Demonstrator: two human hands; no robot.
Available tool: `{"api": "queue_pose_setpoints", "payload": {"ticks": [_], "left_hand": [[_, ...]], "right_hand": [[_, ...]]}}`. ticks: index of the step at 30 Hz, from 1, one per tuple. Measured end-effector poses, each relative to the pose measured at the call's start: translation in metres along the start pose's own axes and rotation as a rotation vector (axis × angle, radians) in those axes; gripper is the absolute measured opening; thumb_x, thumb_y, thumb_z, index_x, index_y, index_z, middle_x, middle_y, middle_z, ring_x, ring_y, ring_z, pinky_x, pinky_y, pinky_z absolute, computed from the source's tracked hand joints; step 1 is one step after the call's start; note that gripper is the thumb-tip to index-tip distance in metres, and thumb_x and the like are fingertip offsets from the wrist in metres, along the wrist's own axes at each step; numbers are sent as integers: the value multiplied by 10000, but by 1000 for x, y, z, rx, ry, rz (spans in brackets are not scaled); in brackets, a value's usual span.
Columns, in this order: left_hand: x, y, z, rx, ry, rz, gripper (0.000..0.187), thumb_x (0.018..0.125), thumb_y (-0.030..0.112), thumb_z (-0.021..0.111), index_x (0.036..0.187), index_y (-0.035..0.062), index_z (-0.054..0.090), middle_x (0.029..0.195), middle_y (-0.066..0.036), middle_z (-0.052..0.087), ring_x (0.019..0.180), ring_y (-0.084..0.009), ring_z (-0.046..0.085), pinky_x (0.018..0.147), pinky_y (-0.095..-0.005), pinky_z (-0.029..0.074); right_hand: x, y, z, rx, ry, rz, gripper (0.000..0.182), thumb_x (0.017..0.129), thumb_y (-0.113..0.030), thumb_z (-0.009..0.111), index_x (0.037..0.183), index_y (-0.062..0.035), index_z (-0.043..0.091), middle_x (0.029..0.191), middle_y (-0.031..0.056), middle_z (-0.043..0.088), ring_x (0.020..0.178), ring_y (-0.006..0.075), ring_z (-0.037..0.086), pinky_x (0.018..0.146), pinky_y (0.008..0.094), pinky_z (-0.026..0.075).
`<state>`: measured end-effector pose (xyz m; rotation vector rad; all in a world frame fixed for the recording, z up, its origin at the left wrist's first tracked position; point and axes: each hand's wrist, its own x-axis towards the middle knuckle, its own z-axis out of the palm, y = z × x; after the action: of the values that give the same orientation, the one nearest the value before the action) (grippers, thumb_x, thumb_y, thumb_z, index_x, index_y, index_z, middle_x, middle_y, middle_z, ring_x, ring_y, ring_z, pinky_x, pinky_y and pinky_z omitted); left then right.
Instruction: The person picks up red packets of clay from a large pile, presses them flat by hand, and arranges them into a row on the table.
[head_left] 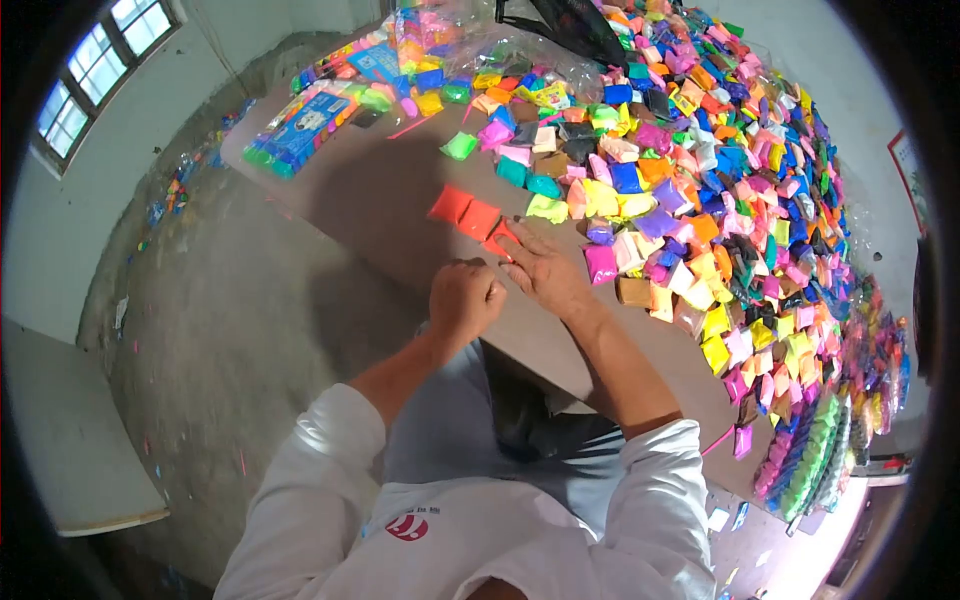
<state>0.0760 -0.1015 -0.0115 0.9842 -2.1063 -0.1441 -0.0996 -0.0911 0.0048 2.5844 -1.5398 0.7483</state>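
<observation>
Orange packets under flat right hand, left hand clenched, colourful packet heap just beside

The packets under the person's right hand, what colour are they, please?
Orange-red packets, seen from the head view.

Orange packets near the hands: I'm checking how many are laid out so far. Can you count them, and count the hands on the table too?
Orange packets in the row by the hands: 3, the nearest partly under the right hand
Hands on the table: 2, the left hand closed in a fist
Total: 5
</observation>
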Motion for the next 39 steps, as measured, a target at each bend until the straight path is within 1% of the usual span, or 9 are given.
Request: {"api": "queue_pose_setpoints", "payload": {"ticks": [12,19,22,24,26,29,33,36,39], "left_hand": [[2,1,1,38,2,44,133,666,73,614,593,46,507,597,-108,540,573,-309,565,554,-427,439],[8,-3,0,-86,-61,28,132,646,60,614,574,47,505,610,-129,570,565,-331,575,567,-432,463],[10,0,-5,-114,-61,40,140,643,74,619,569,49,503,607,-144,566,564,-339,574,563,-438,459],[11,1,-6,-22,-111,24,115,643,107,603,577,54,526,584,-111,548,583,-306,566,588,-412,443],[11,-2,-4,-56,-74,35,136,650,112,624,581,68,515,574,-105,534,573,-299,562,579,-414,437],[7,-2,-5,-77,-66,5,168,662,122,651,591,92,502,558,-88,514,558,-280,553,569,-406,425],[4,-5,-6,-121,-207,-74,177,666,143,665,604,128,500,560,-57,527,553,-253,554,545,-383,401],[2,-6,-5,-164,-293,-100,171,662,159,666,611,143,505,565,-41,541,555,-242,558,526,-380,389],[5,-7,-6,-146,-300,-83,178,653,175,671,621,150,498,560,-27,530,545,-226,545,508,-377,369]], "right_hand": [[2,-3,-3,13,26,35,387,851,-218,610,1200,-58,561,1348,168,471,1252,346,439,1044,418,368],[77,39,-38,148,348,181,189,882,-54,538,1047,12,599,932,206,619,859,366,608,770,401,483],[140,94,-32,468,168,358,245,952,-125,491,1121,17,597,795,1,566,714,90,520,615,284,448],[186,129,-11,800,119,396,263,947,-116,472,1157,-20,598,889,-17,581,687,88,493,604,252,421],[221,146,-8,962,-5,563,240,873,-61,493,1059,-16,637,874,30,637,830,144,573,761,289,462],[253,169,8,884,30,706,328,816,-4,493,1106,-13,647,1032,82,663,935,165,600,817,283,466],[268,242,33,836,31,620,333,842,-11,471,1136,-26,626,1019,66,641,889,178,599,738,306,495],[284,276,40,458,-14,668,308,849,-54,502,1121,-61,645,1056,128,661,944,215,629,771,326,499],[311,291,48,-163,-73,485,273,856,-182,545,1104,-107,630,1034,203,639,995,329,618,799,393,492]]}}
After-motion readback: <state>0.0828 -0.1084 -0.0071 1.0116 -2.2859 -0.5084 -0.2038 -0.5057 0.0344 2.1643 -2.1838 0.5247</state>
